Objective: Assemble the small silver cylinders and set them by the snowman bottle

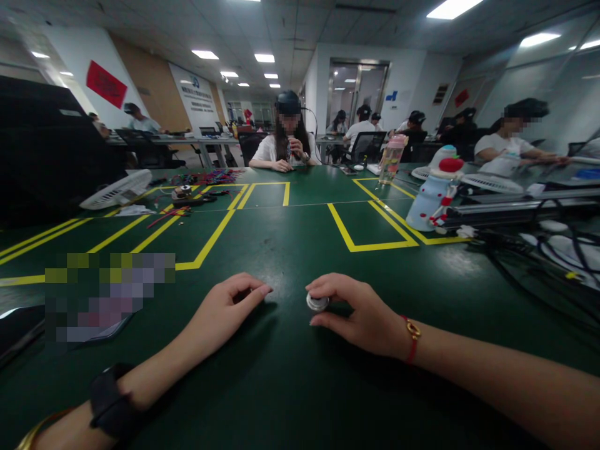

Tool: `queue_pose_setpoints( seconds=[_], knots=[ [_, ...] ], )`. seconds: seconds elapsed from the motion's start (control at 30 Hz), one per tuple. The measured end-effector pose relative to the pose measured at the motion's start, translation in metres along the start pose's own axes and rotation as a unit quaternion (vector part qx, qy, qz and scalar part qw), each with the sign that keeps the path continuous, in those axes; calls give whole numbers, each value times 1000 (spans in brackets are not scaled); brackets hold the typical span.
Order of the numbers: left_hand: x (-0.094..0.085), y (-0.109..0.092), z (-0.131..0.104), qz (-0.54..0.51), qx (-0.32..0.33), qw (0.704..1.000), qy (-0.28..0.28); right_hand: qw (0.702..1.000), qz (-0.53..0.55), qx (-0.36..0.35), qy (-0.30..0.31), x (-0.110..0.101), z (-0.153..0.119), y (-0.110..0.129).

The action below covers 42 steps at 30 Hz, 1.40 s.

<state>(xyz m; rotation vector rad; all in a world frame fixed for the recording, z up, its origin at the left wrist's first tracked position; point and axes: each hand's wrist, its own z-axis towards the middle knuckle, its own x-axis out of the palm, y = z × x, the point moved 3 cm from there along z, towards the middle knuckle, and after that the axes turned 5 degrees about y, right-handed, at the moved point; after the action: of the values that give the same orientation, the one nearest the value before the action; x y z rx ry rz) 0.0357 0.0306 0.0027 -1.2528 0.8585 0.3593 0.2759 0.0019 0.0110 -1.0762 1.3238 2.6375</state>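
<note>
My right hand [359, 306] grips a small round whitish piece [317, 302] between the thumb below and the fingers above. The piece has a stepped, ring-like edge, and its exact kind is not clear. It is at or just above the green table [290, 387]. To its left, my left hand [237, 300] rests low over the table with its fingers curled and the thumb tip close against the index finger. Nothing shows in that pinch. A gap of bare tabletop separates the two hands.
Yellow tape lines [384, 247] mark the tabletop. A blue bottle [429, 194], a pink-lidded bottle [392, 159] and black cables [529, 275] are on the right. A white fan [117, 189], a small motor-like part [182, 194] and wires are on the left. Across the table sits a person [285, 140].
</note>
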Motion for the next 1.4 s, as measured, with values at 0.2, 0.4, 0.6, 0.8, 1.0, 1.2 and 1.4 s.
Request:
queue_pose_setpoints(
  seconds=[0.2, 0.4, 0.6, 0.8, 1.0, 1.2, 1.4],
  knots=[
    [6, -37, -1, 17, 107, 994, -31, 1000, -2, 26, -5, 8, -5, -9],
    [20, -83, 10, 2, 188, 982, 2, 999, -14, 40, -27, 11, -7, -17],
    [11, -76, 11, -49, 126, 990, -49, 996, -52, 69, 12, 3, -5, -9],
    [31, -53, 6, -19, 75, 996, 53, 993, -94, 67, 32, -1, -8, -4],
    [45, -45, 8, 29, 99, 991, 85, 991, -93, 93, -24, -17, -9, -11],
    [41, -46, 7, 11, 75, 992, 104, 903, -306, 252, -166, -118, -18, -57],
    [14, -38, 2, -6, 14, 999, 51, 783, -406, 413, -225, -215, -60, -104]
  ],
)
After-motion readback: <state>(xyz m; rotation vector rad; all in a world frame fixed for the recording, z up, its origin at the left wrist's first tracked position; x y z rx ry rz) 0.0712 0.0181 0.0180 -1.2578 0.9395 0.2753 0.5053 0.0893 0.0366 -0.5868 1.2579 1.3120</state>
